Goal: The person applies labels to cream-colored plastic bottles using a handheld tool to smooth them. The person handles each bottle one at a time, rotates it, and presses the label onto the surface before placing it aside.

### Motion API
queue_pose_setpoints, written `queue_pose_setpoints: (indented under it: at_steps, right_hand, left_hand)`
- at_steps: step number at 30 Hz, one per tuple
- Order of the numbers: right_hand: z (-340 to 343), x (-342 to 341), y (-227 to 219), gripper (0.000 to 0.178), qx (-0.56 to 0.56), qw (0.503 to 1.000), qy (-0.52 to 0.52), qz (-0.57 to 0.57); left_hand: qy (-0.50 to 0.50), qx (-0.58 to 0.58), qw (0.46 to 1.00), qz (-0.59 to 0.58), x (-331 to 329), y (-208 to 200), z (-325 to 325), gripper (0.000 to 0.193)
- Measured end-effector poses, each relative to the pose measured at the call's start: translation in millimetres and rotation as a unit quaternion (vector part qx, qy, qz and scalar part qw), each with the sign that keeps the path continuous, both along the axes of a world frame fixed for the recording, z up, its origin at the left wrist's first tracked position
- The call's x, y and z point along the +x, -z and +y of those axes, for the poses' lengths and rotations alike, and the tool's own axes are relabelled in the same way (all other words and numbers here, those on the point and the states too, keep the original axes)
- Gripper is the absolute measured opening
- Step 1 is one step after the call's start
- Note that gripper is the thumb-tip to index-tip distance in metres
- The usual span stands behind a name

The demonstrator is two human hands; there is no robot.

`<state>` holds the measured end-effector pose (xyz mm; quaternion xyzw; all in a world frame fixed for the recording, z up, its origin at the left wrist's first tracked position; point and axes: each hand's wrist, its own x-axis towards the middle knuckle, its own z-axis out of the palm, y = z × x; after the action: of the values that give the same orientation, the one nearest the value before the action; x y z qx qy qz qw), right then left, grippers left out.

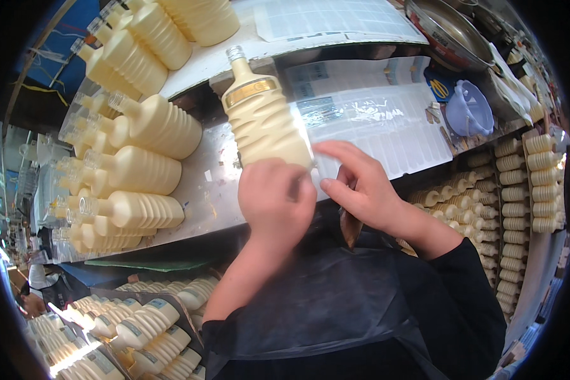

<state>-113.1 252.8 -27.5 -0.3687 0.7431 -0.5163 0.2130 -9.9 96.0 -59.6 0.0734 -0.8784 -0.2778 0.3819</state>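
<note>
Overhead, crowded white workbench (209, 190) (cream bottles everywhere), left fingers (278, 190) wrapped round ribbed bottle (263, 123), right fingers (342, 164) spread.

The view from my head camera was bright and evenly lit, with soft light falling from above. A clear plastic sheet (361, 114) on the white table (209, 190) threw back streaky white glare. Deep shadow sat under the table edge and over my dark apron (323, 304). My left hand (275, 199) looked slightly blurred. The fisheye lens bent straight edges toward the rim, and a black ring closed off the corners. A blue-green flare glowed at the far left edge.
</note>
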Motion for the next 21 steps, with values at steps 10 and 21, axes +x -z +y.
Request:
queue_pose_setpoints:
  at_steps: [10, 21]
  right_hand:
    - [-43.5, -18.7, 28.4, 0.013, -0.001, 0.961, -0.049, -0.271]
    - [-56.3, -32.6, 31.3, 0.024, 0.108, 0.993, 0.011, -0.044]
  left_hand:
    - [-0.011, 0.585, 0.809, 0.052, 34.9, 11.8, -15.4, 0.004]
    - [-0.072, 0.434, 0.898, 0.023, 35.3, 68.4, -24.0, 0.012]
